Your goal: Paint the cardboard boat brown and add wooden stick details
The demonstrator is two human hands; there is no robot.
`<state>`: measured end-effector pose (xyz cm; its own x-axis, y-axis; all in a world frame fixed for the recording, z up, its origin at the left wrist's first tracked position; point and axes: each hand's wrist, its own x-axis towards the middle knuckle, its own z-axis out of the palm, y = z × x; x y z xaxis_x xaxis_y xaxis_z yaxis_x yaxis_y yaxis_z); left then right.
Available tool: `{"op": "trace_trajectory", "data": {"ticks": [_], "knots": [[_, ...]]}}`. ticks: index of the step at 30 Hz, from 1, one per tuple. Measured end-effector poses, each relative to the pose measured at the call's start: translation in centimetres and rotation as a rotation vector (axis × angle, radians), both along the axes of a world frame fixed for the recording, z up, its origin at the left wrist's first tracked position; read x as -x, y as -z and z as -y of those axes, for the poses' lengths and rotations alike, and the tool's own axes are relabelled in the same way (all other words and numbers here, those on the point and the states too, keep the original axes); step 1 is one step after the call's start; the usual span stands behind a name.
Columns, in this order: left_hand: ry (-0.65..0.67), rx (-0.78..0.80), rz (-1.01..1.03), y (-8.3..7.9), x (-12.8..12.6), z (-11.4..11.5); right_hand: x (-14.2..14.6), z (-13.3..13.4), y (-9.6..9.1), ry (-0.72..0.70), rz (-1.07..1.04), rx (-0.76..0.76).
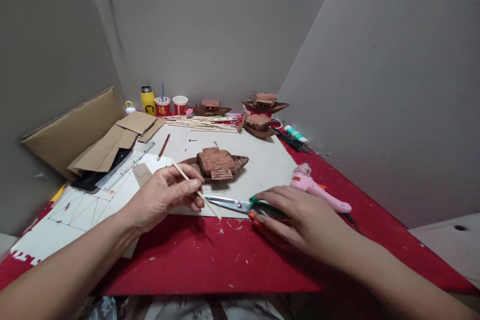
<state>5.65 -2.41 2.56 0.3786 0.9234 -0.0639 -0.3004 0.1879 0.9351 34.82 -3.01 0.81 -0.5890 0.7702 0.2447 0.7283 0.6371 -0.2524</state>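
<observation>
Between the thumb and fingers of my left hand is a thin wooden stick, slanting down to the right. My right hand is closed around the green and orange handles of a pair of scissors. The scissor blades point left and meet the lower part of the stick; whether they grip it I cannot tell. Just behind my left hand, a brown model boat with a ribbed cabin roof rests on a white board.
A pink glue gun lies right of the board on the red tablecloth. Cardboard pieces and a clear ruler are at left. Behind are loose sticks, more model boats, paper cups and a yellow bottle.
</observation>
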Motion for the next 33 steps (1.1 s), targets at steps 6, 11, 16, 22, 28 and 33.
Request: {"op": "trace_trajectory", "data": {"ticks": [6, 11, 16, 22, 28, 33], "knots": [[0.013, -0.028, -0.096, 0.6, -0.5, 0.4, 5.0, 1.2, -1.0, -0.121, -0.46, 0.621], [0.024, -0.01, -0.131, 0.9, -0.8, 0.7, 7.3, 0.8, -0.8, -0.062, -0.691, 1.012], [0.06, 0.02, -0.12, 1.5, -1.4, 0.7, 8.0, 0.4, -0.3, -0.004, -0.776, 1.102], [0.137, 0.06, -0.065, 2.4, -1.8, 0.5, 7.9, 0.4, 1.4, -0.125, -0.815, 1.104], [0.05, 0.056, -0.015, 2.4, -1.6, 0.6, 7.4, 0.6, 1.3, -0.172, -0.758, 1.084], [0.028, 0.028, 0.022, 2.2, -1.4, 0.4, 7.2, 0.4, 0.7, -0.156, -0.716, 1.024]]}}
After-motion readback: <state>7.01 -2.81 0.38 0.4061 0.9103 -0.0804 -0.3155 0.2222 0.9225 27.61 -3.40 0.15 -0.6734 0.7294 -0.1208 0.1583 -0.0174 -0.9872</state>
